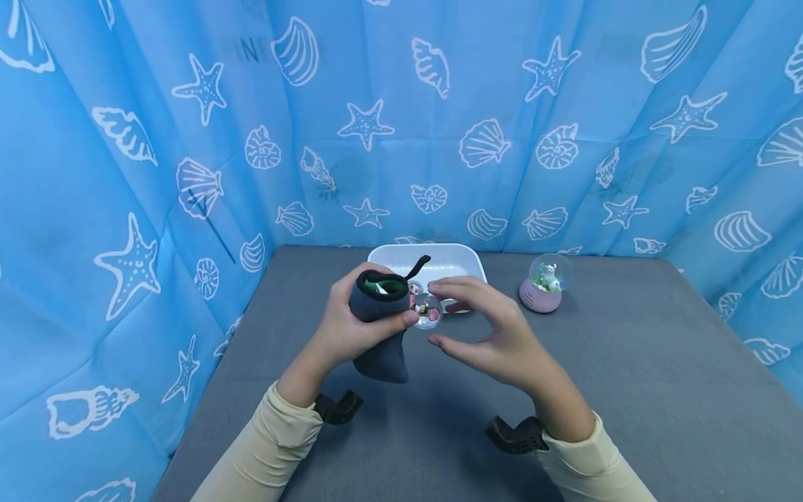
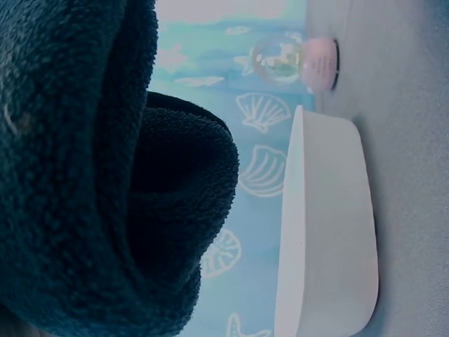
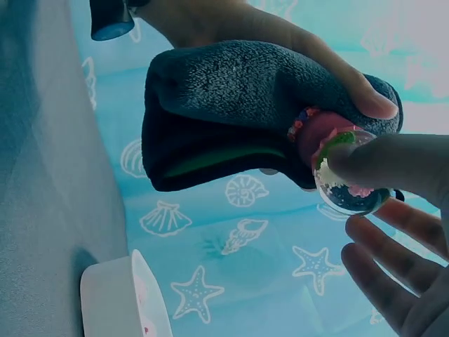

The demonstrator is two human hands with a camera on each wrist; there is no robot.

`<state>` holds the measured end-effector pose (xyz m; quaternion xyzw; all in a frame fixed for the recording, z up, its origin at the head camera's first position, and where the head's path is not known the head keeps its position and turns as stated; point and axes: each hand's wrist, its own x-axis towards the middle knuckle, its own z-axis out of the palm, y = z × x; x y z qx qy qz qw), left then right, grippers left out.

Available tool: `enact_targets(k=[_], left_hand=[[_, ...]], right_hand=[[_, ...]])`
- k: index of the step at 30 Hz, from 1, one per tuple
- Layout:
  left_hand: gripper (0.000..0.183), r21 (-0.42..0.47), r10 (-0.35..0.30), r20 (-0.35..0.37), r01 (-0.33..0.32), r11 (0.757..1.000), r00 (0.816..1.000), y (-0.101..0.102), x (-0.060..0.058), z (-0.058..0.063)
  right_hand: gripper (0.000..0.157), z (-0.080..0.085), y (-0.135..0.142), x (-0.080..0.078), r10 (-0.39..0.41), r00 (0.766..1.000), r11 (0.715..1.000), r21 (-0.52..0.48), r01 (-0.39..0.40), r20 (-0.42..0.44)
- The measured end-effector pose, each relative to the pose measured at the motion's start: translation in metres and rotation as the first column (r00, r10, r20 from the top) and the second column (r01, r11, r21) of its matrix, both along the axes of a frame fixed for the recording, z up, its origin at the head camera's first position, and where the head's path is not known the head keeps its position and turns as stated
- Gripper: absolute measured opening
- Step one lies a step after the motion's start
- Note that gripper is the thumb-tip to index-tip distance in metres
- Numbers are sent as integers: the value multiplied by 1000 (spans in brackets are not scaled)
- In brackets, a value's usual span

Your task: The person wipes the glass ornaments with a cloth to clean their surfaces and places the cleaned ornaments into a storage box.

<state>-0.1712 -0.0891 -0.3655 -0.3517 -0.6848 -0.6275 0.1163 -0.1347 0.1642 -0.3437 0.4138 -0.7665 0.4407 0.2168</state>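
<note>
Left grip [image 1: 343, 328] round one cloth [image 1: 381, 307]

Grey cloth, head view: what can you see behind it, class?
The white tray is partly behind it: its far rim shows. Its near left part is covered by the grey cloth and left hand; anything there is hidden.

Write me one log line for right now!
left hand: holds gray cloth | right hand: close to clear globe | white tray: on table beyond hands | other globe: on table, right
</note>
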Motion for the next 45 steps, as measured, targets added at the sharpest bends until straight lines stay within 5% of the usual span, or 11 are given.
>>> enact_targets(k=[31,45], left_hand=[[44,36,-27,5,27,999,1000,1,2,-2],[46,13,-25,4,25,1000,1000,2,3,0]], right_hand=[[55,-1,-10,3,5,1000,1000,17,-5,18],[48,-6,-6,1,-78,992,996,57,72,103]])
